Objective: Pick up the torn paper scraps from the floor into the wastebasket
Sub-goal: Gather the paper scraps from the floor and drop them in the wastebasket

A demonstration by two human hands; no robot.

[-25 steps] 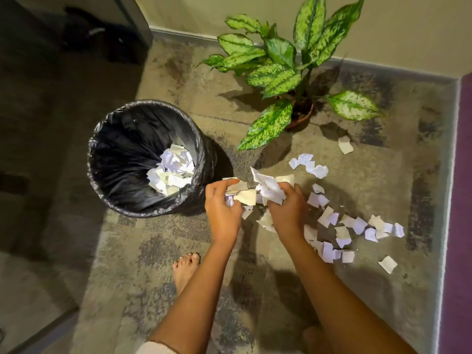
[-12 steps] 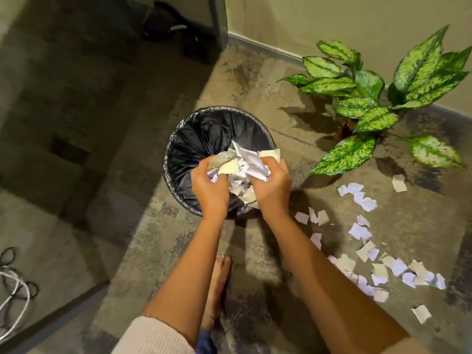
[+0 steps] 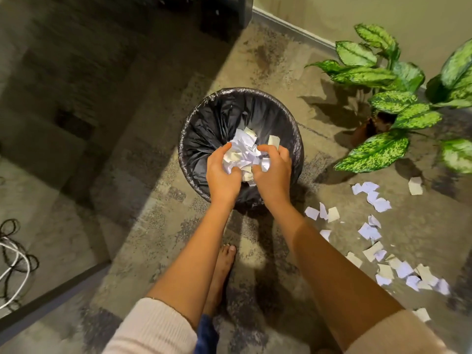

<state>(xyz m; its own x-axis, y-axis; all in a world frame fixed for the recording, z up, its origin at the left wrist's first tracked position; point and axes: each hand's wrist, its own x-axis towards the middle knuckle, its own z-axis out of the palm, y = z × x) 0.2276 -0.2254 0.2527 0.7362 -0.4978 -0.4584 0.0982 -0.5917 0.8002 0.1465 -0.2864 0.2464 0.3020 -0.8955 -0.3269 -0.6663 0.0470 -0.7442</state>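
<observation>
A round wastebasket (image 3: 204,123) lined with a black bag stands on the carpet at the centre. Over its mouth, my left hand (image 3: 221,175) and my right hand (image 3: 274,172) press together around a bunch of white torn paper scraps (image 3: 242,154). The fingers curl loosely around the bunch, and some pieces stick out above and between the hands. Several more paper scraps (image 3: 373,233) lie scattered on the floor to the right of the basket, running towards the lower right. What lies at the bottom of the basket is hidden by my hands.
A potted plant (image 3: 390,108) with large mottled green leaves stands at the right, against the wall. My bare foot (image 3: 222,267) rests on the carpet just below the basket. White and black cables (image 3: 12,261) lie at the far left. A dark ledge runs across the lower left.
Both hands carried the bunch of scraps from the floor pile leftwards to above the basket's mouth. The view swung left, so the basket now sits in the centre.
</observation>
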